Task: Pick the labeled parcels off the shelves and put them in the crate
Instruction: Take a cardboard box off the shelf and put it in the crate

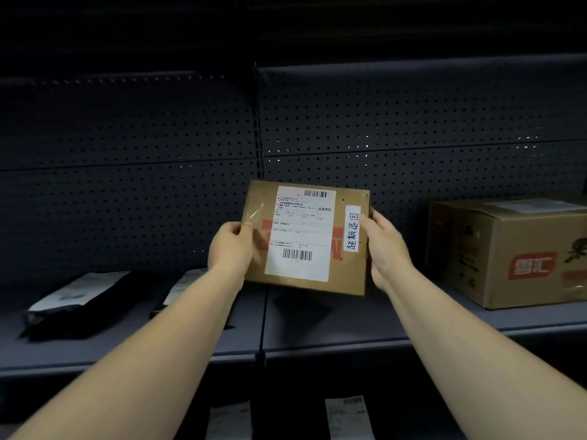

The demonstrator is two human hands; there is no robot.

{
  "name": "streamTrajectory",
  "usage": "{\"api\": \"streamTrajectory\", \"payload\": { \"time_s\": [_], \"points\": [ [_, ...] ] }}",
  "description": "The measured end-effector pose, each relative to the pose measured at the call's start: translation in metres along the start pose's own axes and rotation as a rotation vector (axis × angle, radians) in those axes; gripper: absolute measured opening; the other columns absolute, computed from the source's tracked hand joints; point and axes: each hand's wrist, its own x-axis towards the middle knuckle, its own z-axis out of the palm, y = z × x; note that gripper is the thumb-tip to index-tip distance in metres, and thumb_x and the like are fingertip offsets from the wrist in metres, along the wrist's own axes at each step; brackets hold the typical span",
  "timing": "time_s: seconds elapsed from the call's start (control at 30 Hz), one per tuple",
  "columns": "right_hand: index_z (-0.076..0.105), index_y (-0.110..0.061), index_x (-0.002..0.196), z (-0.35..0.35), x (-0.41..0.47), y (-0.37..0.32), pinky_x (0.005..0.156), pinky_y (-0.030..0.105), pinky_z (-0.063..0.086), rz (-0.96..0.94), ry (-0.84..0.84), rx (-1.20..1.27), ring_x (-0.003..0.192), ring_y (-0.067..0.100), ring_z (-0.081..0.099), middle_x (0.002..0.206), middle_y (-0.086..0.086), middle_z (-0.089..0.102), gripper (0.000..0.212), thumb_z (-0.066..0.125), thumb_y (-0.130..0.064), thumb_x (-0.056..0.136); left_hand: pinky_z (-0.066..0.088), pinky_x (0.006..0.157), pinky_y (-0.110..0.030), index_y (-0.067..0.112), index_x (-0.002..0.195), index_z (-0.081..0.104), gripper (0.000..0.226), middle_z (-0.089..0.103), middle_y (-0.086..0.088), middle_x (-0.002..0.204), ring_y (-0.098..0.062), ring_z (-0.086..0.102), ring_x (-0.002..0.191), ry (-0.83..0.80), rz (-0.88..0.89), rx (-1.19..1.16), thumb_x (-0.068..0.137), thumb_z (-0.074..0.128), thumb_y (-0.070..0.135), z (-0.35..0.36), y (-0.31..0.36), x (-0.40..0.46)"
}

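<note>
A flat brown cardboard parcel [347,274] is held up above the shelf, its face toward me. It carries a white shipping label with barcodes and a small handwritten white sticker on its right side. My left hand [230,246] grips its left edge, thumb on the taped corner. My right hand [386,246] grips its right edge beside the sticker. The crate is not in view.
The dark grey shelf [317,338] has a perforated back panel. A large brown carton [508,252] stands at the right. Two black mailer bags with white labels [76,300] [184,287] lie at the left. On the shelf below, two white-labelled packages [347,417] [228,420] show.
</note>
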Motion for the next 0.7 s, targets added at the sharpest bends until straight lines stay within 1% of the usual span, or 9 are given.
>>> {"api": "streamTrajectory", "payload": {
  "time_s": [0.07,0.17,0.23,0.33,0.4,0.47,0.53,0.63,0.7],
  "points": [
    [0.059,-0.032,0.114,-0.005,0.002,-0.003,0.056,0.027,0.055,-0.021,-0.024,0.01,0.077,0.006,0.073,0.089,-0.012,0.076,0.023,0.053,-0.036,0.093,0.045,0.062,-0.029,0.03,0.095,0.054,0.014,0.059,0.013,0.081,-0.011,0.057,0.076,-0.003,-0.022,-0.06,0.094,0.045,0.04,0.003,-0.005,-0.004],
    [0.056,-0.037,0.103,-0.011,0.004,-0.004,0.053,0.023,0.052,-0.042,-0.03,0.019,0.072,0.002,0.071,0.082,-0.016,0.074,0.011,0.051,-0.038,0.093,0.048,0.069,-0.032,0.032,0.096,0.056,0.015,0.062,0.013,0.088,-0.011,0.059,0.083,0.004,-0.032,-0.125,0.093,0.047,0.043,0.007,-0.012,-0.008],
    [0.057,-0.036,0.105,-0.014,0.005,-0.002,0.054,0.024,0.054,-0.052,-0.054,0.028,0.074,0.004,0.072,0.086,-0.013,0.075,0.013,0.05,-0.036,0.094,0.048,0.074,-0.032,0.03,0.101,0.059,0.02,0.064,0.011,0.095,-0.013,0.06,0.089,0.005,-0.028,-0.155,0.092,0.048,0.044,0.009,-0.017,-0.011],
    [0.062,-0.034,0.107,-0.018,0.004,0.002,0.055,0.028,0.057,-0.072,-0.096,0.032,0.081,0.01,0.073,0.094,-0.006,0.076,0.018,0.049,-0.031,0.095,0.046,0.078,-0.031,0.028,0.109,0.062,0.026,0.063,0.01,0.103,-0.012,0.058,0.096,0.012,-0.024,-0.204,0.091,0.051,0.044,0.01,-0.021,-0.014],
    [0.063,-0.036,0.107,-0.019,0.003,0.005,0.056,0.027,0.057,-0.092,-0.112,0.026,0.083,0.011,0.073,0.097,-0.005,0.075,0.019,0.049,-0.031,0.095,0.046,0.079,-0.029,0.028,0.107,0.062,0.024,0.064,0.01,0.103,-0.012,0.058,0.096,0.022,-0.012,-0.23,0.092,0.051,0.042,0.01,-0.023,-0.014],
    [0.061,-0.035,0.113,-0.021,0.003,0.009,0.057,0.027,0.057,-0.096,-0.114,0.028,0.085,0.011,0.073,0.099,-0.005,0.075,0.022,0.048,-0.029,0.096,0.045,0.075,-0.028,0.029,0.101,0.062,0.019,0.064,0.011,0.1,-0.011,0.058,0.094,0.03,-0.006,-0.255,0.092,0.051,0.042,0.009,-0.023,-0.014],
    [0.059,-0.035,0.117,-0.022,0.003,0.013,0.057,0.027,0.057,-0.094,-0.104,0.033,0.086,0.011,0.073,0.098,-0.005,0.075,0.024,0.047,-0.029,0.097,0.046,0.073,-0.028,0.028,0.098,0.063,0.02,0.065,0.01,0.098,-0.011,0.059,0.092,0.03,0.001,-0.266,0.092,0.05,0.043,0.008,-0.025,-0.013],
    [0.06,-0.039,0.112,-0.023,0.003,0.019,0.058,0.025,0.057,-0.1,-0.093,0.049,0.086,0.01,0.072,0.099,-0.006,0.075,0.022,0.047,-0.028,0.098,0.049,0.077,-0.032,0.029,0.097,0.064,0.021,0.066,0.01,0.097,-0.012,0.06,0.092,0.03,0.014,-0.271,0.091,0.051,0.044,0.008,-0.028,-0.012],
    [0.061,-0.041,0.108,-0.023,0.003,0.023,0.059,0.025,0.057,-0.108,-0.091,0.058,0.087,0.009,0.072,0.099,-0.006,0.075,0.022,0.047,-0.027,0.097,0.05,0.078,-0.033,0.031,0.093,0.063,0.017,0.066,0.011,0.096,-0.012,0.06,0.092,0.032,0.019,-0.275,0.091,0.052,0.043,0.007,-0.03,-0.011]
  ]
}}
